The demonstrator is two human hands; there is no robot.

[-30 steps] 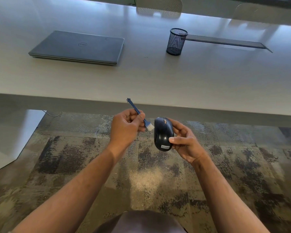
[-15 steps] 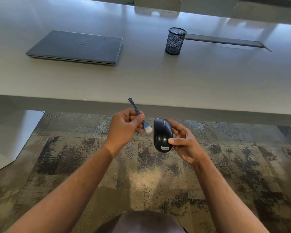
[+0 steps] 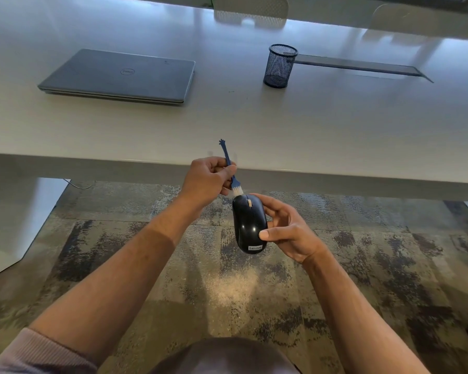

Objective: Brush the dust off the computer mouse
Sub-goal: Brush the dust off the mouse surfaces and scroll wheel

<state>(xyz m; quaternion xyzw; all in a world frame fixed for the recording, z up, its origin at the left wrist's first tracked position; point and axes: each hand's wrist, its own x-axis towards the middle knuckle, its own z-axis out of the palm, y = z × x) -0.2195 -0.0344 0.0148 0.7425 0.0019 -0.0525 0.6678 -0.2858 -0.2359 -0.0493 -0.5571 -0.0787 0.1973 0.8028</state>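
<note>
A black mesh pen cup [image 3: 280,66] stood upright on the pale bench [image 3: 322,130] at about one o'clock from the hands; through the mesh nothing could be made out inside it, though its depths were too dark to be sure. A closed grey laptop [image 3: 122,76] lay flat at eleven o'clock, well apart from the cup. A long dark slot [image 3: 362,66] ran off from just behind the cup toward two o'clock.

The black computer mouse [image 3: 249,227] was held in the air off the near edge of the bench, above the mottled carpet [image 3: 389,265], with its scroll wheel toward twelve o'clock and a white label at its six o'clock end. The right hand [image 3: 287,236] gripped it from the three o'clock side, thumb pressed on the top shell and fingers curled behind; those fingers were mostly hidden by the mouse. The left hand [image 3: 208,182] pinched the thin blue handle of a small brush [image 3: 231,171], whose white bristles touched the front tip of the mouse. The handle's far end pointed to twelve o'clock

A sleeve at the lower left corner was cut off by the frame
</note>
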